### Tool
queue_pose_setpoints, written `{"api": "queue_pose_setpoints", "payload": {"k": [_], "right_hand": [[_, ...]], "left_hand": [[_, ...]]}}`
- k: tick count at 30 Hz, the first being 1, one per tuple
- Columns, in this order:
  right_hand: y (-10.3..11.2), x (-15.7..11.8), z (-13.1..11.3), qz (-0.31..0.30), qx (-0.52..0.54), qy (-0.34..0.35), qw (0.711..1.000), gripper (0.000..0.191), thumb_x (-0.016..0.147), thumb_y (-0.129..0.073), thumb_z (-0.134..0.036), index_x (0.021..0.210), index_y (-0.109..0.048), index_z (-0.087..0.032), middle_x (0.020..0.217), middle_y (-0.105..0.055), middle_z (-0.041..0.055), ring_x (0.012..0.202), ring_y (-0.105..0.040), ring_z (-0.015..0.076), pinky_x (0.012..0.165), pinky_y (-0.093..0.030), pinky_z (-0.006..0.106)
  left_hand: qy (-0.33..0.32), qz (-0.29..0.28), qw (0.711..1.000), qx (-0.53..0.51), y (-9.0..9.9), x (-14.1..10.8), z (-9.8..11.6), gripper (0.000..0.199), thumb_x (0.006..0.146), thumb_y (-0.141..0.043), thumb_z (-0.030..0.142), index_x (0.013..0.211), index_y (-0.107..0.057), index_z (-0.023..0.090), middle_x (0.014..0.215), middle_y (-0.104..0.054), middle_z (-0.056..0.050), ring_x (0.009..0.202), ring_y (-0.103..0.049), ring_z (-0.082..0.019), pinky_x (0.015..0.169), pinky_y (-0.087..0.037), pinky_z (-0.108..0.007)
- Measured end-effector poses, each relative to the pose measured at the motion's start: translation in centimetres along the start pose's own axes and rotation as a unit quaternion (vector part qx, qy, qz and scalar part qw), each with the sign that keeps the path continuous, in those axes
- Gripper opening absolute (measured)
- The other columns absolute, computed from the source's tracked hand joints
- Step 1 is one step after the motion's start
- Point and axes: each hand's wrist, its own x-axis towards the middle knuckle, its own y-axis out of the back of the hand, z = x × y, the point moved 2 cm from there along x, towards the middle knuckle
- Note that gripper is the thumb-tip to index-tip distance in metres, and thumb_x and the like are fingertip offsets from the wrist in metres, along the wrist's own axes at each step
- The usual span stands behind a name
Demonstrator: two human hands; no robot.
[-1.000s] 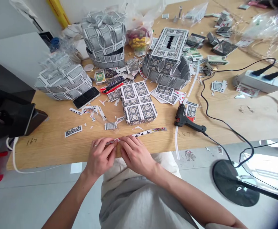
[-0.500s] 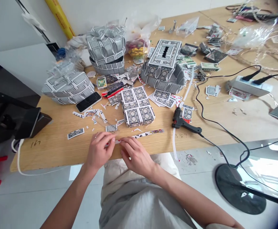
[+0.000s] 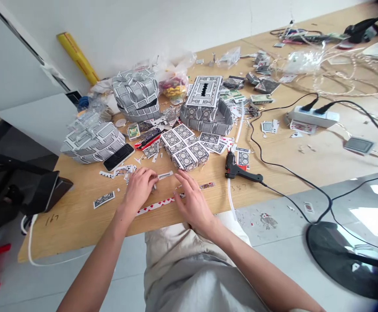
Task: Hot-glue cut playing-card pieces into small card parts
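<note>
A long strip of joined card pieces (image 3: 156,205) lies along the table's front edge, red suits showing on its left part. My left hand (image 3: 139,186) is above its left part, fingers curled together near small card scraps; what they hold, if anything, is hidden. My right hand (image 3: 192,197) has its fingers apart over the strip's right part and holds nothing. Just beyond the hands sits a box covered in patterned cards (image 3: 185,147). A short narrow card piece (image 3: 165,175) lies between the hands and the box.
A black glue gun (image 3: 240,170) lies at the right, its cord running right. Behind are card-woven baskets (image 3: 137,93), a box with a slotted top (image 3: 205,93), a phone (image 3: 119,157), red-handled pliers (image 3: 148,142) and a white power strip (image 3: 315,116).
The view has shifted. My hands have moved apart and off the strip, which now shows more of its red-suited part. My right hand's fingers have spread.
</note>
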Motion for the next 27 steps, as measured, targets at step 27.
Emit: {"api": "queue_pose_setpoints", "payload": {"k": [27], "right_hand": [[-0.9,-1.0,0.7,-0.002,-0.043,0.038,0.998,0.041,0.097,-0.056,-0.005,0.136,-0.062,-0.016,0.154,-0.060,0.0242,0.154,-0.051,0.0381,0.123,-0.051,0.066]], "left_hand": [[-0.044,-0.006,0.997,-0.065,0.4,-0.4,-0.5,0.012,0.104,-0.062,0.017,0.114,-0.065,0.023,0.096,-0.075,-0.004,0.096,-0.073,-0.025,0.089,-0.055,-0.041]]}}
